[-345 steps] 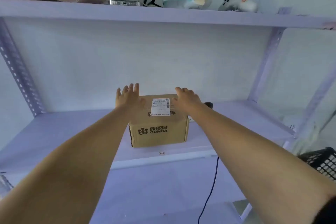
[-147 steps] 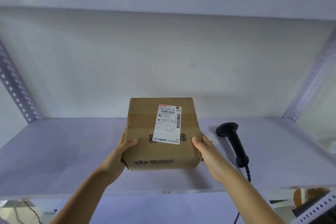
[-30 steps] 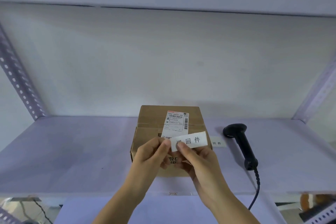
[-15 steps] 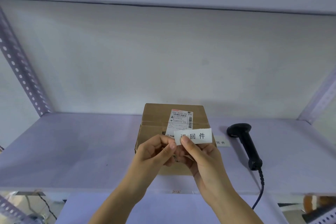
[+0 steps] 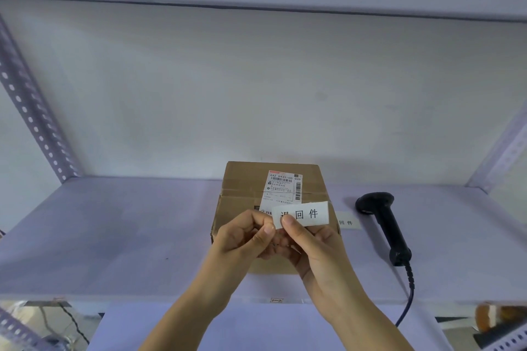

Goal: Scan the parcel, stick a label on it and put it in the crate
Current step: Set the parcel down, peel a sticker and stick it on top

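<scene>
Just above the cardboard parcel (image 5: 273,196) on the shelf (image 5: 114,236), your right hand (image 5: 310,245) pinches the white label (image 5: 303,214) while your left hand (image 5: 242,239) picks at its edge (probably peeling backing), text facing you; the scanner (image 5: 383,222) lies aside, handy.

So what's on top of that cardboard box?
A white shipping label with barcodes lies on the cardboard box. Its lower edge is hidden behind the hand-held paper slip.
</scene>
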